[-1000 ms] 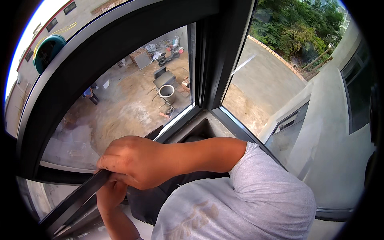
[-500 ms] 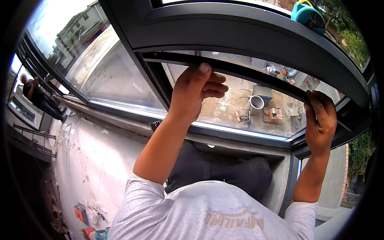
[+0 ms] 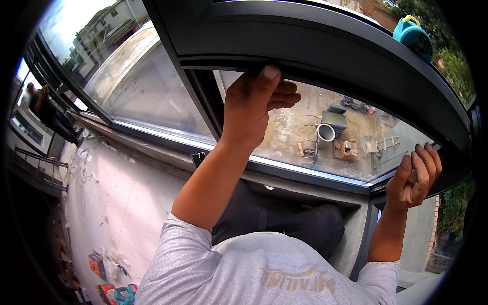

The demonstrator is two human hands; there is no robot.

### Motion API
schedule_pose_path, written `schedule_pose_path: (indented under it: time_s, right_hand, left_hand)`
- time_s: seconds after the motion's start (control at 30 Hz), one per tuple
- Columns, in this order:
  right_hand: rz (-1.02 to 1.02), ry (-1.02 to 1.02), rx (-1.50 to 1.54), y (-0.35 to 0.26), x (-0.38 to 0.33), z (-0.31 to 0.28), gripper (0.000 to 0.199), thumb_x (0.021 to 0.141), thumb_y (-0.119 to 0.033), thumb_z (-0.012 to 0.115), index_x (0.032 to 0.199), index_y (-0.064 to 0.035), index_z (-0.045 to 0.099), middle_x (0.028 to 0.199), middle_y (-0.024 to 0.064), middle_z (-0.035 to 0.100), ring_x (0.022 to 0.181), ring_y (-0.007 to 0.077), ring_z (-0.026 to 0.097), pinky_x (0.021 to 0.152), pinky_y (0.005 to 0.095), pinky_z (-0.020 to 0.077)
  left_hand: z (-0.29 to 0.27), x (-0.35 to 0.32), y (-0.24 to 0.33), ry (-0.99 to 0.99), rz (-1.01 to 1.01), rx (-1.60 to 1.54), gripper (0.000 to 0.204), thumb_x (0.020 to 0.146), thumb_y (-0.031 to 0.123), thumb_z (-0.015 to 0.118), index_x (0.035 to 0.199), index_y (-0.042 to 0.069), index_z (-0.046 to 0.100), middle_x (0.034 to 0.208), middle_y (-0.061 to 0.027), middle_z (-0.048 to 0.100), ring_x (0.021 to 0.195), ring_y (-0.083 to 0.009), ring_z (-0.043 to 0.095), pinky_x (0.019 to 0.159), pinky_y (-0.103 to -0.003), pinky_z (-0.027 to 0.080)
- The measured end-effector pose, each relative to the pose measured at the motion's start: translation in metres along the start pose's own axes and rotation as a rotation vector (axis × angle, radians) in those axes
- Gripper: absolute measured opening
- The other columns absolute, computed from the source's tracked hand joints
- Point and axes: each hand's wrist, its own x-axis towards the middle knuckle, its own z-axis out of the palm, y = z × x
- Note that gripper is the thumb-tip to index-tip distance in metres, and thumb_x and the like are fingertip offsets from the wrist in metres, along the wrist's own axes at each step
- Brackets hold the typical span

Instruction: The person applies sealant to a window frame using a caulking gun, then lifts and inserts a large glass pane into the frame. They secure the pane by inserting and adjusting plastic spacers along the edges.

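Note:
Overhead in the head view runs a dark grey window crossbar (image 3: pixel 305 38), curved by the lens. A narrow black strip (image 3: pixel 218 64) lies along its lower edge. My left hand (image 3: pixel 254 104) is raised to this strip, its thumb pressed up against it and its other fingers stretched to the right, beneath the bar. My right hand (image 3: pixel 414 178) is near the bar's right end, fingers half curled and thumb apart, with nothing seen between them. Whether its fingertips touch the frame I cannot tell.
A teal tape measure (image 3: pixel 413 36) sits atop the crossbar. Glass panes look down on a yard with a round bin (image 3: pixel 325 133) and bricks. A sill (image 3: pixel 305 178) runs below. At left, a person (image 3: pixel 43 109) stands; boxes (image 3: pixel 96 265) and a teal tool (image 3: pixel 124 295) lie on the floor.
The black strip hung slightly below the crossbar between both hands; now it sits up against it. My right hand has let go and moved down. My left thumb stays on the strip.

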Motion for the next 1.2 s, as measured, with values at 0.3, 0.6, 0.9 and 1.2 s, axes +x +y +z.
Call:
schedule_pose_path:
  time_s: [0.3,0.6,0.9,1.2]
  right_hand:
    - [1.164,-0.007,1.180,0.054,-0.029,0.023,0.048,0.110,-0.047,0.051,0.113,-0.0020,0.069,0.084,0.0079,0.071,0.069,0.0182,0.068,0.063,0.0312,0.0536]
    - [1.104,-0.016,1.324,0.043,-0.010,0.020,0.050,0.112,-0.044,0.046,0.120,-0.0008,0.069,0.102,0.0148,0.078,0.082,0.0229,0.076,0.073,0.0382,0.0589]
    - [1.177,0.166,0.932,0.031,-0.008,0.033,0.055,0.108,-0.050,0.053,0.104,0.0019,0.070,0.083,0.0143,0.075,0.064,0.0219,0.072,0.060,0.0324,0.0573]
    - [0.092,0.453,-0.222,0.078,0.013,-0.007,0.021,0.096,-0.013,0.056,0.106,0.0018,0.066,0.111,0.0192,0.069,0.105,0.0319,0.063,0.092,0.0418,0.0509]
  left_hand:
    - [0.000,0.005,0.000,0.026,0.057,0.073,0.057,0.101,0.050,0.068,0.108,-0.007,0.066,0.095,-0.0211,0.076,0.086,-0.0316,0.078,0.082,-0.042,0.065]
    - [0.002,0.004,0.001,0.030,0.069,0.042,0.061,0.101,0.049,0.068,0.110,-0.012,0.065,0.095,-0.0239,0.076,0.087,-0.0349,0.078,0.080,-0.044,0.066]
    - [0.009,0.005,-0.009,0.094,0.169,0.100,0.048,0.106,0.042,0.063,0.102,-0.006,0.067,0.089,-0.0215,0.077,0.079,-0.0328,0.079,0.075,-0.043,0.067]
    - [-0.014,0.011,-0.012,0.073,0.174,0.116,0.053,0.104,0.049,0.063,0.111,-0.003,0.065,0.094,-0.0152,0.076,0.081,-0.0266,0.077,0.076,-0.038,0.062]
